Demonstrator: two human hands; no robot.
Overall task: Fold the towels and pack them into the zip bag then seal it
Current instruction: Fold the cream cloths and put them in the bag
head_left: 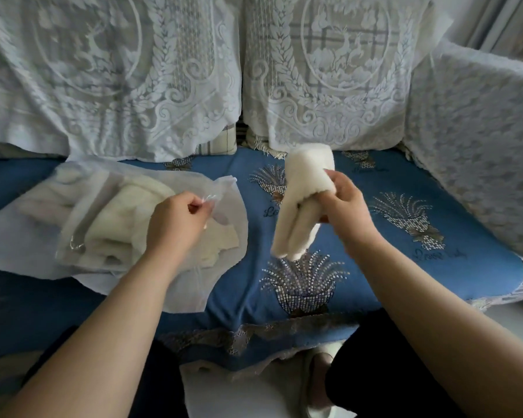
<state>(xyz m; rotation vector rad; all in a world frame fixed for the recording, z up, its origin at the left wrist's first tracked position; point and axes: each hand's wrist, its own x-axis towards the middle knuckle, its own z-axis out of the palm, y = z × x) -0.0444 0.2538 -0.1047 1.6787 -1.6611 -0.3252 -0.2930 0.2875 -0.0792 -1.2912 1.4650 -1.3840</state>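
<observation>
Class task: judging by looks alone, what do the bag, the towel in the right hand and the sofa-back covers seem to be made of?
Frosted translucent zip bag: apparently thin matte plastic; folded towels show through it.
Cream folded towel: seemingly plush, fleecy fabric; thick, fuzzy edges.
White patterned sofa-back covers: likely lace; cushion stripes show through the openwork deer pattern.

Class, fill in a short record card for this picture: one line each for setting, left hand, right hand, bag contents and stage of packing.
Setting: sofa seat with a blue cover, lace covers on the back cushions
Left hand: pinches the open edge of the zip bag
Right hand: grips a folded white towel, held above the seat
Bag contents: folded towels in the bag
Stage: bag unsealed, held towel still outside
</observation>
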